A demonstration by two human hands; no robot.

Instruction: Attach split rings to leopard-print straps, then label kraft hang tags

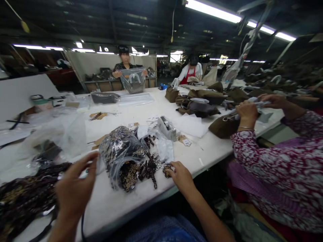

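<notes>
In front of me lies a clear plastic bag (121, 141) filled with leopard-print goods, its mouth turned toward me. Leopard-print straps (150, 168) with metal rings spill from the bag's right side. My right hand (182, 178) pinches a small leopard-print piece (167, 170) at the table's near edge. Left of the bag, my left hand (75, 186) is raised with thumb and fingers drawn together. Some clear film shows beside its fingertips, but whether they grip it is hard to see.
A tape dispenser (167, 128) stands behind the bag. Dark leopard straps (22, 191) heap at the left. On the right, a co-worker's hands (248, 111) handle a brown bag (223, 127). Two people work across the white table (141, 116).
</notes>
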